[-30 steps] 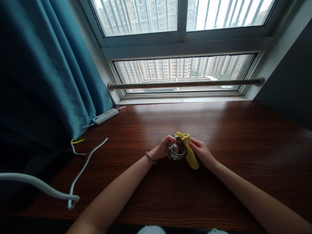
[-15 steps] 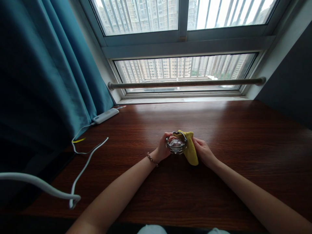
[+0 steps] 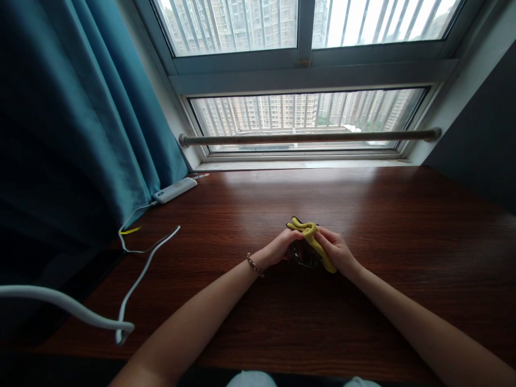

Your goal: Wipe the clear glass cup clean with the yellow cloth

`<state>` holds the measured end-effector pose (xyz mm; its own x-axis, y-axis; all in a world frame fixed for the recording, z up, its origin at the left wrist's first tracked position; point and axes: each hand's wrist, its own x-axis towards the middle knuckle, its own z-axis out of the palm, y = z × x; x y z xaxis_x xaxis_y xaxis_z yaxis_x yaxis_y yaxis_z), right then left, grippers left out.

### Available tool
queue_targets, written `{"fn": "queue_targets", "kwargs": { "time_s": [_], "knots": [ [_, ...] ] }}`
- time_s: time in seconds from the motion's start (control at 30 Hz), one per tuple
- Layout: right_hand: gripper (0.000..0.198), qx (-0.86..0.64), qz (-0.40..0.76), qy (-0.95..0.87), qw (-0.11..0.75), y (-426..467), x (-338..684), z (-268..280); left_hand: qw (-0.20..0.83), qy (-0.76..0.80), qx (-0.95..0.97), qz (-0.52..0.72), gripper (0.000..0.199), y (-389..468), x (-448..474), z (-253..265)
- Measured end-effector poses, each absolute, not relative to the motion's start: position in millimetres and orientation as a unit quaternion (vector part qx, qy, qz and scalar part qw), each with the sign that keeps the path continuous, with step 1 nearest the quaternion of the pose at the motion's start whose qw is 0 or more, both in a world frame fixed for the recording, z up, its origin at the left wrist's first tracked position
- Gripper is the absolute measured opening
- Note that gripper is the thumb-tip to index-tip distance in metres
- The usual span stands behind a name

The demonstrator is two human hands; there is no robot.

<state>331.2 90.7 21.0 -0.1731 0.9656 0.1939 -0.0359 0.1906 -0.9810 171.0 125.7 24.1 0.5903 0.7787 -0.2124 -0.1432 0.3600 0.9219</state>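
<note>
**A room in a high-rise flat**

I read this as a home: a dark polished wooden desk (image 3: 363,226) beneath a barred sliding window (image 3: 306,113) beyond my hands, apartment towers outside, a teal fabric curtain (image 3: 80,118) and white charging cable (image 3: 141,269) to their left.

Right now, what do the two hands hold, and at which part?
The left hand grips the glass dish at its left side. The right hand presses the yellow cloth over its top.
</note>
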Motion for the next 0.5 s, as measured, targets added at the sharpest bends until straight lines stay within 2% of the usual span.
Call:
{"fn": "queue_targets", "kwargs": {
  "time_s": [0.33, 0.5],
  "knots": [
    [0.033, -0.422, 0.513, -0.521, 0.536, 88.9, 335.5, 27.6, 0.802, 0.313, 0.362, 0.357, 0.035, 126.2, 170.5, 15.7],
    [0.028, -0.384, 0.458, -0.562, 0.572, 91.4, 335.8, 23.1, 0.788, 0.337, 0.301, 0.418, 0.040, 126.2, 171.7, 23.8]
  ]
}}
